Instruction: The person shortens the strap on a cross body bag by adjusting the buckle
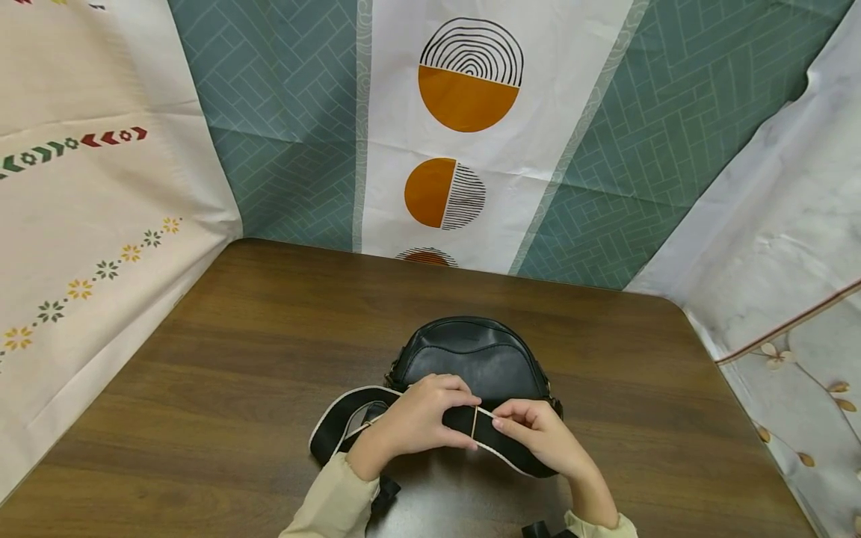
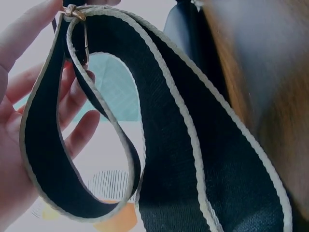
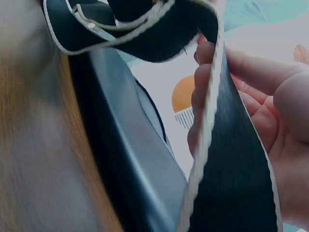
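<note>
A black handbag (image 1: 471, 355) with a rounded top stands on the table in the head view. In front of it stretches its wide black shoulder strap (image 1: 518, 451) with pale braided edges. My left hand (image 1: 420, 418) grips the strap at a thin gold slider (image 1: 474, 423), thumb below and fingers above. Just to the right, my right hand (image 1: 543, 435) pinches the strap's upper edge between thumb and fingers. A loop of strap (image 2: 41, 145) hangs beside the left palm in the left wrist view. The strap (image 3: 236, 159) runs down past the right palm in the right wrist view.
The brown wooden table (image 1: 202, 388) extends around the bag to rounded far corners. A green and white patterned cloth (image 1: 289, 119) hangs behind it. Pale cloths (image 1: 81, 224) close off the left and right sides.
</note>
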Available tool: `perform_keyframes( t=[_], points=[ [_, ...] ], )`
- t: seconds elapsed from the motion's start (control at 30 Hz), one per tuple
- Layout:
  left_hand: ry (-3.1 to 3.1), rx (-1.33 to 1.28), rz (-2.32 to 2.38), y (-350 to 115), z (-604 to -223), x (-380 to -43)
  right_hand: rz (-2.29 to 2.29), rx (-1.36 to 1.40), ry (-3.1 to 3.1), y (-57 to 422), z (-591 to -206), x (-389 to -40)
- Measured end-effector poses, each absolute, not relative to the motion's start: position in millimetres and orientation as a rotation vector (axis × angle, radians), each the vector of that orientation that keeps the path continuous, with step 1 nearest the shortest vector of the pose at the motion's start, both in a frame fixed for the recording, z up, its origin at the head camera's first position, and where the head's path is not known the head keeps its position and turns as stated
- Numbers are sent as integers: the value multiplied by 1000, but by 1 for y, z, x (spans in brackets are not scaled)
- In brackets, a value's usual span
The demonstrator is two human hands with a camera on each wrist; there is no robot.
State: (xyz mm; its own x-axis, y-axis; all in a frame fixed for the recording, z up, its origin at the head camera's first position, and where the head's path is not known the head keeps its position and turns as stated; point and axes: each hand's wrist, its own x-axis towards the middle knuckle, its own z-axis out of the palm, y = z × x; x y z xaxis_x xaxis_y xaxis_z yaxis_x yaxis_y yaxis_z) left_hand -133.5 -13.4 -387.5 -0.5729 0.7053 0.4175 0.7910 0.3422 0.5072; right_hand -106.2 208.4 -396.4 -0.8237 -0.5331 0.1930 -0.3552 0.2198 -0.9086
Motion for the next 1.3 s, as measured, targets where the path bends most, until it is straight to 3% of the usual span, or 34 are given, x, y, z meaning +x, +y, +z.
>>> perform_keyframes(
  t=[0.67, 1.3],
  points=[
    [-2456, -1280, -863, -7, -387, -131, -1606, -845, 2421, 196, -391, -99],
    [-2440, -1196, -943, -11, -387, -133, -1304, -925, 3058, 173, -407, -99]
  ],
)
